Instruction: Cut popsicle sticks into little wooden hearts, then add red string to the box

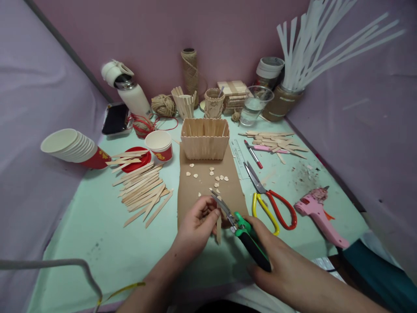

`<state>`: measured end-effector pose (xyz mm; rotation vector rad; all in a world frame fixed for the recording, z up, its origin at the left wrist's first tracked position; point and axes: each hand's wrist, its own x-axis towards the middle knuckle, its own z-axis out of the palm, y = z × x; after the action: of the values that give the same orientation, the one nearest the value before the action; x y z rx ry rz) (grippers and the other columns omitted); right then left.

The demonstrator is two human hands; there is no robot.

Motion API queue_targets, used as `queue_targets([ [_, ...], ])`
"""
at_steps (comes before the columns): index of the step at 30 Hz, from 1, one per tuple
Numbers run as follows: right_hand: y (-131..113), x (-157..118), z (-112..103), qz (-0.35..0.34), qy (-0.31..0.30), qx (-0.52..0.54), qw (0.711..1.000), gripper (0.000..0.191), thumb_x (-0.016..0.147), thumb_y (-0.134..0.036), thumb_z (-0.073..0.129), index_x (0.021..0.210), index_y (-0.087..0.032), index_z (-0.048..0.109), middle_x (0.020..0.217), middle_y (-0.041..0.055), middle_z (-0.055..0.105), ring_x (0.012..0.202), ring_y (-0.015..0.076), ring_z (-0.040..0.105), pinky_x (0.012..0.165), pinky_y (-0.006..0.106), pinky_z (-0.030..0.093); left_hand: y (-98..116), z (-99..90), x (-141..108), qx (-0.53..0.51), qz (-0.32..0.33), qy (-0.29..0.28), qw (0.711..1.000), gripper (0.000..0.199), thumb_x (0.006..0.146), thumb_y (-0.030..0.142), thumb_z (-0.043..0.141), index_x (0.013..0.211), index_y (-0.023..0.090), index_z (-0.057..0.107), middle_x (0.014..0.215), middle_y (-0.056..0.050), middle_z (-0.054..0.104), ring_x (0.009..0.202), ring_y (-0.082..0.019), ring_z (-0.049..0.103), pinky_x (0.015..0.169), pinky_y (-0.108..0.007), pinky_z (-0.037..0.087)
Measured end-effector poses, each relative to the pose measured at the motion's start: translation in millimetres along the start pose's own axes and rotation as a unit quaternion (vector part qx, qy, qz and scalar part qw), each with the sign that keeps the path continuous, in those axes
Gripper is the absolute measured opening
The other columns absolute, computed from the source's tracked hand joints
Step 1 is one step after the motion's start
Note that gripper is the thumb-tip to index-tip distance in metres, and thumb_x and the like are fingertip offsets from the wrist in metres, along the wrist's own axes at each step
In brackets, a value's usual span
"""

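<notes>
My left hand [200,221] pinches a flat wooden craft stick [219,230], whose lower end points down toward me. In my right hand [276,256] are green-and-black pruning shears [243,230], their blades lying over the upper end of that stick, close to my left fingertips. Whether the blades touch the wood cannot be made out. Beneath both lies a brown cardboard sheet [192,187] with several small heart-shaped wooden pieces [217,178] scattered on it. A box made of craft sticks [205,148] stands at the sheet's far end.
Loose craft sticks [143,187] and a paper cup [159,145] lie left. Large scissors [270,193], a red pen [253,154] and a pink glue gun [322,215] are right. Behind stand a water cup [252,111], twine [163,105] and a jar of white strips [283,102].
</notes>
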<state>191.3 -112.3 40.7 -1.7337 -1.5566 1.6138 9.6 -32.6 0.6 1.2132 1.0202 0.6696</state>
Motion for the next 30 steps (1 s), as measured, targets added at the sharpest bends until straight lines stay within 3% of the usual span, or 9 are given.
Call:
queue_targets([
  [17, -0.4, -1.7, -0.8, -0.011, -0.006, -0.036, 0.999, 0.067, 0.07, -0.014, 0.053, 0.135, -0.022, 0.037, 0.122, 0.0105, 0.054, 0.113, 0.0273, 0.053, 0.101, 0.046, 0.041, -4.1, -1.1, 0.7, -0.006, 0.002, -0.004, 1.0, 0.011, 0.086, 0.028, 0.055, 0.083, 0.018, 0.055, 0.072, 0.001, 0.056, 0.051, -0.006, 0.047, 0.05, -0.02, 0.042],
  [22, 2.2, -0.4, -0.3, -0.027, -0.011, -0.028, 0.999, 0.07, 0.071, -0.013, 0.053, 0.138, -0.022, 0.036, 0.119, 0.0101, 0.057, 0.108, 0.0263, 0.056, 0.094, 0.042, 0.046, -4.0, -1.3, 0.9, -0.005, -0.001, -0.01, 1.0, 0.012, 0.086, 0.028, 0.054, 0.082, 0.017, 0.055, 0.073, 0.001, 0.056, 0.051, -0.006, 0.048, 0.052, -0.02, 0.041],
  [30, 0.4, -0.4, -1.6, -0.015, -0.007, -0.038, 0.999, 0.058, 0.072, -0.017, 0.055, 0.129, -0.022, 0.049, 0.101, 0.0081, 0.066, 0.094, 0.0272, 0.061, 0.094, 0.046, 0.044, -1.1, -1.1, -0.4, -0.021, -0.048, -0.013, 0.999, 0.015, 0.084, 0.031, 0.056, 0.082, 0.017, 0.055, 0.067, 0.003, 0.053, 0.05, -0.007, 0.048, 0.053, -0.021, 0.039],
])
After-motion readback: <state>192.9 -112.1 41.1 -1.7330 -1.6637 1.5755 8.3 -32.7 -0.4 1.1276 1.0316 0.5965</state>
